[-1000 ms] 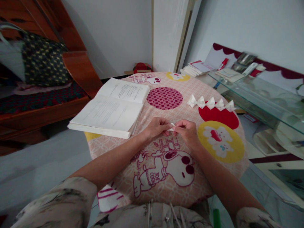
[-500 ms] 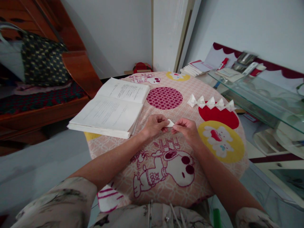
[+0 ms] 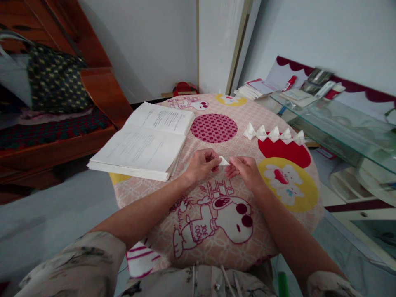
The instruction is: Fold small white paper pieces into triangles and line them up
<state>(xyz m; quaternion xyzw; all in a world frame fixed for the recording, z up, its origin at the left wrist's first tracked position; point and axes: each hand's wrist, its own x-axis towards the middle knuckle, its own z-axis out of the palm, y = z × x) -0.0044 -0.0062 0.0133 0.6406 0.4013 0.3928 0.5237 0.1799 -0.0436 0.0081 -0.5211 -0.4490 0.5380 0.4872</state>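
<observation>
My left hand (image 3: pixel 202 165) pinches a small white folded paper triangle (image 3: pixel 223 161) over the middle of the round table. The triangle's tip points right, toward my right hand (image 3: pixel 245 172). My right hand rests just beside it with fingers curled together, its fingertips close to the paper but apart from it. Both hands hover over the pink cartoon tablecloth (image 3: pixel 216 222). A row of several finished white folded paper triangles (image 3: pixel 274 134) lies farther back to the right, above a red circle on the cloth.
An open thick book (image 3: pixel 145 140) lies on the table's left side. A glass shelf (image 3: pixel 340 123) with papers and small packets stands to the right. A wooden bench (image 3: pixel 62 136) with a dark patterned bag (image 3: pixel 55 80) is at the left.
The folded paper was held between both hands; now only my left hand holds it, and my right hand has drawn slightly away to the right.
</observation>
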